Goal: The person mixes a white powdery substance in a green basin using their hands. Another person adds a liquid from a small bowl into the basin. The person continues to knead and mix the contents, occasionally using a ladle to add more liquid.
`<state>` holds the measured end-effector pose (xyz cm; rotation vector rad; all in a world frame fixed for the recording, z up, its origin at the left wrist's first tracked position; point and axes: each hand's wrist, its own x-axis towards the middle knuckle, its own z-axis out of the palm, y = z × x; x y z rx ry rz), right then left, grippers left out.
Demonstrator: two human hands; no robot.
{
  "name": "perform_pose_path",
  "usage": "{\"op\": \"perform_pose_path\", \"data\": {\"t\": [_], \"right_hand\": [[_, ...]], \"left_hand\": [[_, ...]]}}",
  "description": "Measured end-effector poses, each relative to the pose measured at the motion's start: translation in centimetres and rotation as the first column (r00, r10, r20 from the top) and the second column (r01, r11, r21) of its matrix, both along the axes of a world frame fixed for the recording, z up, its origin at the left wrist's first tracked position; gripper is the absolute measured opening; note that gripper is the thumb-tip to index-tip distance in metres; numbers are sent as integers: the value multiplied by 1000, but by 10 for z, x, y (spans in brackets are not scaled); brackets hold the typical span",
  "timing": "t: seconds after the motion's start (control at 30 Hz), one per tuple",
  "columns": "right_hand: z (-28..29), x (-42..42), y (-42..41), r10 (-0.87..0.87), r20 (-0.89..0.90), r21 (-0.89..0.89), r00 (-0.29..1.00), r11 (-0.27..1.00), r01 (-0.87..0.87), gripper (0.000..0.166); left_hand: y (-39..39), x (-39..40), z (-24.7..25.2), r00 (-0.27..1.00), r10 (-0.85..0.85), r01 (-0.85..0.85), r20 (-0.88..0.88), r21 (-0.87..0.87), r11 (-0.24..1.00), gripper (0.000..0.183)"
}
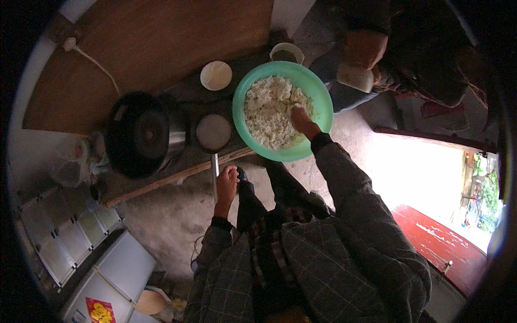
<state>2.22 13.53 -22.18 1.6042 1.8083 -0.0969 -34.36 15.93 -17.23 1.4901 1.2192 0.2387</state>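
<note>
A pale green plastic basin (pixel 242 133) holds a crumbly, floury dough mixture (pixel 270 113). My right hand (pixel 303 121) reaches into the basin from the right, its fingertips sunk in the mixture and hidden there. In front of the wooden counter edge, my left hand (pixel 227 185) hangs with its fingers curled together; nothing shows in it. Just left of that hand a straight metal handle or tube (pixel 215 167) runs downward, and whether they touch is unclear. Above the tube sits a round vessel with pale contents (pixel 214 132). Behind it stands a white bowl of what looks like flour (pixel 216 75).
A large dark wok or lid (pixel 139 135) lies on the counter at left. Behind the basin stands a pale container (pixel 297 50). Another person (pixel 420 72) is close by at upper right, near a block-like object (pixel 355 76). The counter's wooden edge (pixel 177 177) runs before me.
</note>
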Motion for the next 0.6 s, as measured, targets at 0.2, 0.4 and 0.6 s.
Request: {"op": "perform_pose_path", "data": {"t": [0.2, 0.4, 0.6], "right_hand": [[38, 8, -4, -256, -829, 228, 497, 657, 719, 22], [47, 46, 6, -322, -678, 364, 661, 634, 682, 33], [-17, 52, 33, -474, -651, 213, 593, 636, 742, 79]], "left_hand": [[23, 37, -15, 994, -85, 90, -71, 67, 994, 30], [32, 90, -63, 994, 108, -105, -4, 197, 975, 36], [48, 140, -38, 935, 14, -16, -354, -3, 1000, 53]]}}
